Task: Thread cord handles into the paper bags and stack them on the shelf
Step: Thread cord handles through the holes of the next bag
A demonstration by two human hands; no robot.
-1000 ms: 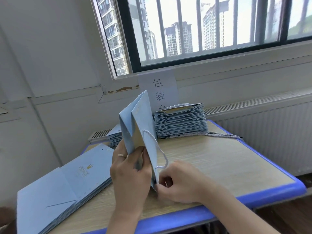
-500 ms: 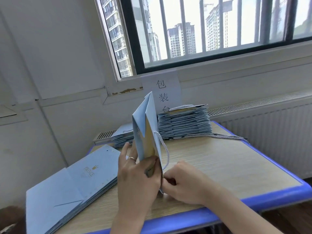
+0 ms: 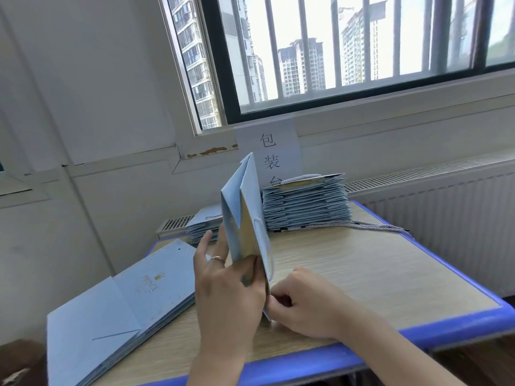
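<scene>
A: Paper bag (image 3: pixel 245 207) is upright above the worktop (image 3: pixel 362 274) with one cord (image 3: pixel 264 238) looped on it. Left hand (image 3: pixel 225 291) pinches its lower end, right hand (image 3: pixel 303 305) grips the bottom edge.
B: Progress?
A: Midway, I'd judge. Threaded stack (image 3: pixel 305 201) behind, flat pile (image 3: pixel 119 305) apparently waiting, no shelf visible.

The left hand (image 3: pixel 225 288) stands upright and pinches the paper bag (image 3: pixel 230 213) between thumb and stretched fingers. The right hand (image 3: pixel 303 305), low beside it, has curled fingers that pinch the bag's lower edge.
</scene>
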